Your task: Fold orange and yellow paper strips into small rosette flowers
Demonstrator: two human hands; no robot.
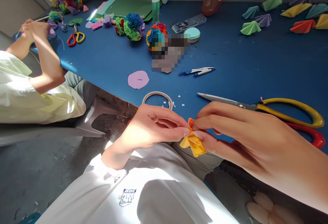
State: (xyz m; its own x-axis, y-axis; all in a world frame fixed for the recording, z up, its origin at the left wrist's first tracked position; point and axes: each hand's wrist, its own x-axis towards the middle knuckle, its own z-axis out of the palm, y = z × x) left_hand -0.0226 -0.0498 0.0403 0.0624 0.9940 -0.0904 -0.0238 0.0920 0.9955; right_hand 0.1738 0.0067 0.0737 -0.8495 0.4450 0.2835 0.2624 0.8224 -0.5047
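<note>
Yellow paper [193, 143], crumpled and folded, with an orange bit at its top, is sitting low in the centre of the frame, just off the near edge of the blue table [256, 60]. Left hand [151, 126] is pinching it from the left, fingertips narrowed onto the folds. Right hand [246, 131] is pinching it from the right, thumb and forefinger closed on the same piece; the two sets of fingertips are touching.

Just behind the right hand, big scissors [269, 109] with yellow and red handles are lying on the table, blades pointing left. A tape ring [158, 98] is lying just above the left hand, with a lilac paper disc [138, 79] beyond it. A blue pen [198, 71] is lying mid-table.

Further back: ruffled paper balls [133, 26], a glue stick [155, 5] standing upright, a clear case [189, 23], small scissors [75, 38]. Folded paper fans [282, 15] are spreading across the upper right.

Upper left, another person's hands [33, 29] are working at the table corner, pale sleeve showing.
</note>
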